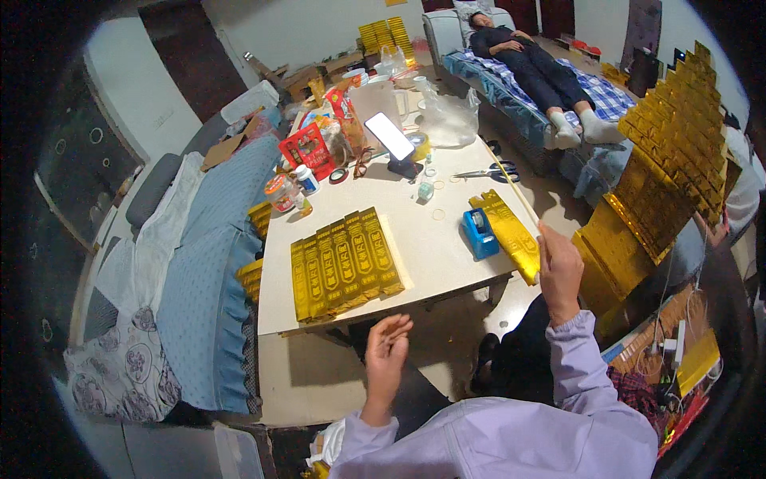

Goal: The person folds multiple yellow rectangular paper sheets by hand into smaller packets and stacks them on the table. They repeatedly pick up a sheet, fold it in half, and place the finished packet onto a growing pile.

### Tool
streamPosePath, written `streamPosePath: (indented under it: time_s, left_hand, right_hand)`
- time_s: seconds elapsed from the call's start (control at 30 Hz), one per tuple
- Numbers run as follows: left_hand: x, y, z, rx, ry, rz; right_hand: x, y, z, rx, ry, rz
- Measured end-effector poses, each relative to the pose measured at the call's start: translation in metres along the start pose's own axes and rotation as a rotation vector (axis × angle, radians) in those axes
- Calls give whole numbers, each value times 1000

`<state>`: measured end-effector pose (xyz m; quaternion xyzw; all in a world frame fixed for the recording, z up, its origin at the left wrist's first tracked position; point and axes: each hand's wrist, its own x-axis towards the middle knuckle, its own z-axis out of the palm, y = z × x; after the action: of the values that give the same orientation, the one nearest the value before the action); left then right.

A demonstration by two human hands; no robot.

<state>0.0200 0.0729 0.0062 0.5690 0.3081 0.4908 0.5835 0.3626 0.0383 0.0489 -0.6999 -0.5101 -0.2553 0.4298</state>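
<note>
My right hand point(561, 269) grips the near end of a thin pale stick point(510, 181), which reaches away over the table's right edge. Just left of that hand, a folded gold foil strip point(508, 230) lies at the table edge beside a blue tape dispenser point(479, 235). My left hand point(388, 353) hovers in front of the table's near edge, fingers apart and loosely bent, with nothing in it. Beyond it, several gold foil strips point(344, 263) with printed characters lie overlapped in a row on the white table point(431, 263).
Scissors point(494, 172), a lit phone point(389, 136), a clear tape roll point(421, 146), jars point(281, 193) and a plastic bag point(452, 120) occupy the table's far part. Stacked gold foil pieces point(676, 132) rise at right. A person point(526, 66) lies on a bed behind. A blue-covered sofa point(203, 299) stands left.
</note>
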Motion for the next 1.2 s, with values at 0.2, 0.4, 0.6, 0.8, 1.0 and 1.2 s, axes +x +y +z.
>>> streamPosePath:
  time_s: [0.2,0.4,0.6,0.8,1.0,1.2]
  left_hand:
    - [24,6,54,-430,-174,-60]
    - [26,4,33,-615,-2,-261]
    - [25,30,32,-620,10,-275]
    - [24,26,32,-736,6,-355]
    - [24,26,29,-703,25,-384]
    - [22,20,28,-661,31,-419]
  right_hand:
    - [-28,-108,-13,532,-211,-417]
    - [-43,-120,-16,945,-711,-248]
    - [-32,-111,-22,952,-734,-125]
    - [-26,-110,-26,978,-761,-203]
    - [-31,-110,-21,1006,-821,-152]
    - [-32,-109,-18,871,-772,-262]
